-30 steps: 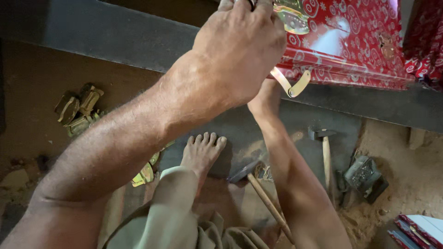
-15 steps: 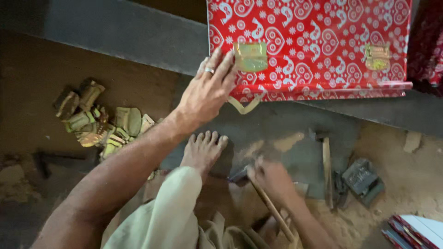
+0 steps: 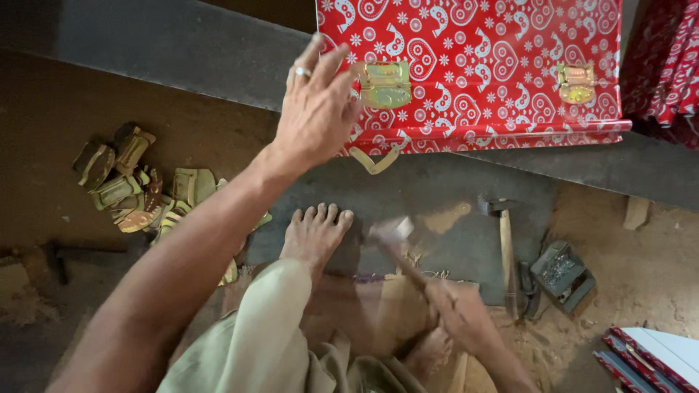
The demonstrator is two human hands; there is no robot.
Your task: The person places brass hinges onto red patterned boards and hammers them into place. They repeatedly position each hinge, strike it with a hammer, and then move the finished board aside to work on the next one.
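Near the red box (image 3: pixel 495 65), left hand (image 3: pixel 314 109) spread wide, touching its gold clasp (image 3: pixel 384 84). Lower down, right hand (image 3: pixel 459 313) gripping a blurry hammer (image 3: pixel 397 244). Far left, gold clasps (image 3: pixel 138 185) piled up.

the metal box (image 3: pixel 502 65) is taken as the landmark; it is set on the raised slab (image 3: pixel 175 51) at the far side. two clasps (image 3: pixel 386 84) are fixed on its near face, and a handle (image 3: pixel 373 161) is hung under its near edge. the left hand (image 3: pixel 314 109) is held just left of the box, in front of its left clasp. below the box, a bare foot (image 3: pixel 314 236) is placed on the floor (image 3: pixel 641 269). a hammer (image 3: pixel 393 240) is gripped in the right hand (image 3: pixel 462 313), below the box and right of the foot. a second hammer (image 3: pixel 504 240) is laid below the box's right half. a heap of fittings (image 3: pixel 131 185) is piled well to the box's lower left.
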